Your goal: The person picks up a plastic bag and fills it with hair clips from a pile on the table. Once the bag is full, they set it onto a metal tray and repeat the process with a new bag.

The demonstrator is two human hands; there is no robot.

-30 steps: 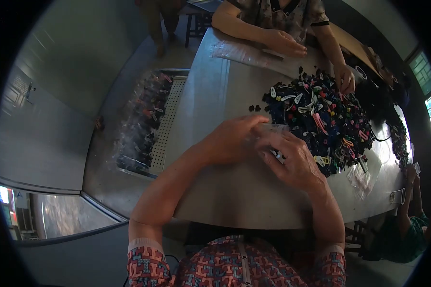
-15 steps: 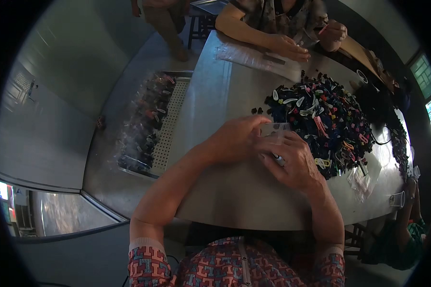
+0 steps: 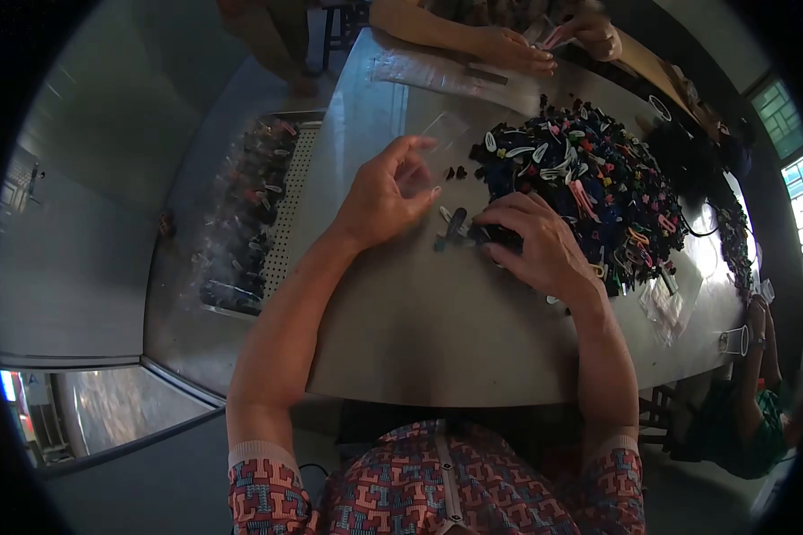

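My left hand [image 3: 385, 198] is raised over the table, its thumb and fingers apart with a gap between them. Just beyond its fingertips, a clear plastic bag [image 3: 446, 131] shows faintly over the tabletop. My right hand [image 3: 542, 242] curls at the near left edge of a heap of hair clips [image 3: 589, 192], with dark clips between its thumb and fingers. Beside those fingertips are a few loose clips [image 3: 456, 223], one dark and long, one pale. The heap mixes black, white, pink and yellow pieces. Small dark bits [image 3: 455, 173] lie left of it.
Left of the table, a perforated tray [image 3: 287, 209] holds several bagged clips. A person's hands [image 3: 517, 52] work across the table near a stack of clear bags [image 3: 428, 73]. At right are a crumpled bag [image 3: 665, 308], a clear cup [image 3: 733, 341] and another person's arm [image 3: 754, 357].
My hands have separated: the left moved left and opened, the right went to the heap's edge. The clear plastic piece between them is gone from there. Loose clips now show on the table.
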